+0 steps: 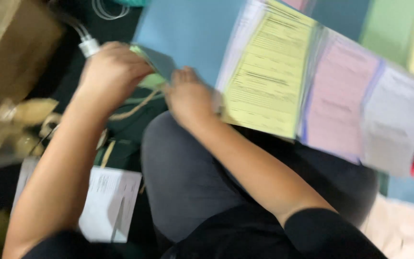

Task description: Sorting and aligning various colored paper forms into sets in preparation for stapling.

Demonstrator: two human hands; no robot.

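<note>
left hand [111, 72] is curling closed on blue paper folder [188, 33] corner | right hand [190, 98] is pinching folder's lower edge | glossy yellow sheet [267, 76] and pink sheet [339, 98] are fanning toward 3 o'clock

A stack of coloured paper sheets [283, 76], blue, yellow, pink and white, was held over the lap by the left hand [113, 72] and the right hand [188, 98], both pinched at its blue corner. A white printed sheet [109, 201] was seen lying below, beside the grey trouser leg [178, 172].
</note>
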